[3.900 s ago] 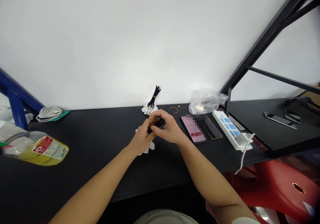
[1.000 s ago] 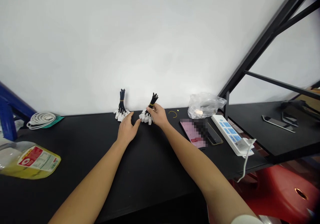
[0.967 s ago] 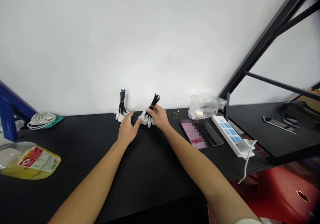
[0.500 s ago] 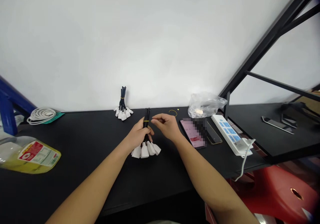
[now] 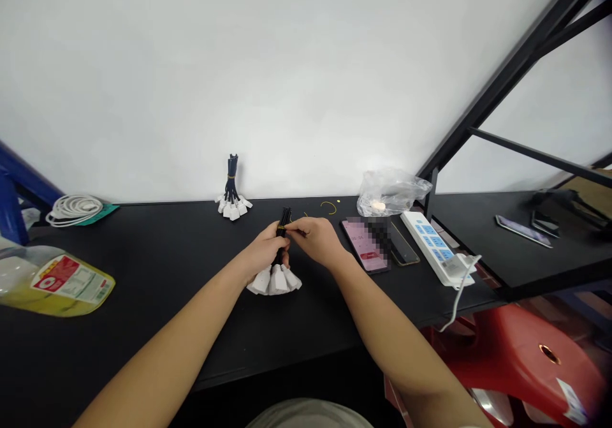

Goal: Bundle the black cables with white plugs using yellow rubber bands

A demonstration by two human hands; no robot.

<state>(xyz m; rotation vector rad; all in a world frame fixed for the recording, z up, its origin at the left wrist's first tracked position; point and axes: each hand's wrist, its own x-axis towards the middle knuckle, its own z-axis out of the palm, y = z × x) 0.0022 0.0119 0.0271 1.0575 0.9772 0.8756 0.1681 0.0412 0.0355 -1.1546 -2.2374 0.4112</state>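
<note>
My left hand [image 5: 266, 248] is wrapped round a bundle of black cables [image 5: 287, 214], held over the black table. White plug-like ends [image 5: 277, 280] fan out below the fist, towards me. A thin yellow tie [image 5: 281, 227] runs round the black stems above my left thumb. My right hand [image 5: 316, 238] is closed in a pinch at the right side of the stems, on the yellow tie; its fingertips partly hide it. Behind, against the wall, a second bundle [image 5: 232, 185] stands on its white ends, bound with a yellow tie.
At the back lie a loose yellow tie [image 5: 329, 208] and a clear plastic bag [image 5: 394, 191]. To the right are two phones [image 5: 363, 243] and a white power strip [image 5: 433, 246]. A coiled white cable [image 5: 76, 210] and a bottle of yellow liquid [image 5: 62, 284] lie left. A red stool [image 5: 521, 358] stands lower right.
My right hand has moved left, its fingers closing on the yellow tie at the bundle. The left hand keeps its hold. The whole view has shifted slightly.
</note>
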